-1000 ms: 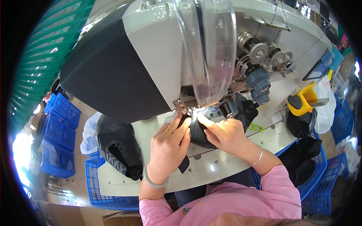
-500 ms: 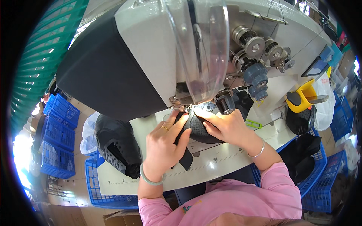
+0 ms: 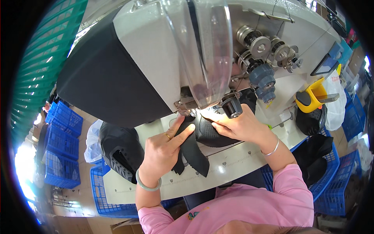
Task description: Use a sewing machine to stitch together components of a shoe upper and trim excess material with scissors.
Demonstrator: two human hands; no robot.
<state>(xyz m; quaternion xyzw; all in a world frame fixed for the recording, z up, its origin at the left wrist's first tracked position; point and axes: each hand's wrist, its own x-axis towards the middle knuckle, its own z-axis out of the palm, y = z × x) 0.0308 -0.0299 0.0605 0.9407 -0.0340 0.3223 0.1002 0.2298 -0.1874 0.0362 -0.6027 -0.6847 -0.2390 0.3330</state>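
Observation:
Under the head of a sewing machine lies a black shoe upper with a textured patch, close to the lit needle area. My left hand grips its left side, index finger reaching up beside the presser foot and thumb lying across the black fabric. A loose black flap hangs below that thumb toward the front of the machine bed. My right hand holds the right side of the piece, its fingertips near the needle and partly lost in glare. The needle tip itself is hidden.
Finished-looking black shoe uppers lie left on the pale machine bed. At right are a yellow holder, another black shoe piece and a blue basket with black pieces. Blue crates stand at far left.
The black piece has turned under the machine, and its loose flap now spreads further out below my left thumb. My left hand has shifted slightly left; my right hand has moved slightly up.

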